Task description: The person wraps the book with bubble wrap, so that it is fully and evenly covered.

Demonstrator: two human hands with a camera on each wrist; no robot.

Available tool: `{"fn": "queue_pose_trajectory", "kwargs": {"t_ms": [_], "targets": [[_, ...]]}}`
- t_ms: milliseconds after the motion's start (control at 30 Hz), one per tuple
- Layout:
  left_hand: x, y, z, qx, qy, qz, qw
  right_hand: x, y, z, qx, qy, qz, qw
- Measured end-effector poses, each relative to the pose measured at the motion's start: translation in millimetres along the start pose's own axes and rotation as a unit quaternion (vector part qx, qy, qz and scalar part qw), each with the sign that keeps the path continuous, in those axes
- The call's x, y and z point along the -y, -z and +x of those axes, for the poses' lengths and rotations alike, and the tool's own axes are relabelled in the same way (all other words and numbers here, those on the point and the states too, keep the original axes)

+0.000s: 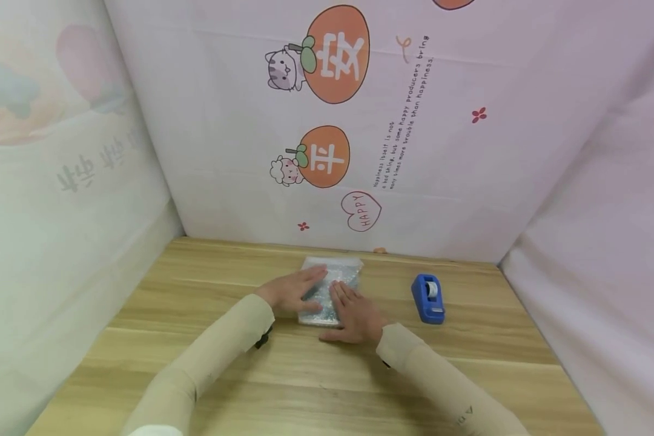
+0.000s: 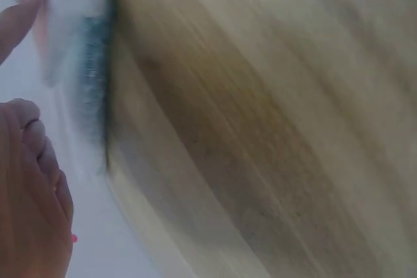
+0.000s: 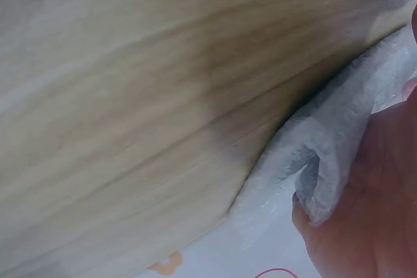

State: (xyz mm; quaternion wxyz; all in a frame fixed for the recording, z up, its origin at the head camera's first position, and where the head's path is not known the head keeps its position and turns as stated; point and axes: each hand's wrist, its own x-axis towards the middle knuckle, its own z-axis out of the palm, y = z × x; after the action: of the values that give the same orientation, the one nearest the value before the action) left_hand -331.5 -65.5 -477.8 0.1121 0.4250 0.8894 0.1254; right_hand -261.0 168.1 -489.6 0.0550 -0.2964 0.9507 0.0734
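A flat package in clear bubble wrap (image 1: 327, 298) lies near the back of the wooden table. My left hand (image 1: 294, 289) rests on its left side, fingers extended and spread. On its right side lies my right hand (image 1: 358, 316), fingers straight and the thumb pointing left. The left wrist view catches the left hand (image 2: 32, 193) beside a blurred edge of the bubble wrap (image 2: 94, 83), with a dark teal strip inside. In the right wrist view, the right hand (image 3: 378, 200) touches the wrap's folded, rolled end (image 3: 319, 154). What the wrap encloses cannot be made out.
A blue tape dispenser (image 1: 429, 298) with a roll of tape stands to the right of the package. White printed cloth (image 1: 425, 212) walls off the table's back and both sides. The wooden tabletop (image 1: 305, 387) extends toward my body.
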Motion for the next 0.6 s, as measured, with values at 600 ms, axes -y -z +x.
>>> {"fn": "queue_pose_trajectory", "kwargs": {"t_ms": [600], "targets": [[10.1,-10.6,19.0,0.035,-0.031,0.055,0.9974,-15,1,3.4,0.032,0.014,0.013,0.9993]]}}
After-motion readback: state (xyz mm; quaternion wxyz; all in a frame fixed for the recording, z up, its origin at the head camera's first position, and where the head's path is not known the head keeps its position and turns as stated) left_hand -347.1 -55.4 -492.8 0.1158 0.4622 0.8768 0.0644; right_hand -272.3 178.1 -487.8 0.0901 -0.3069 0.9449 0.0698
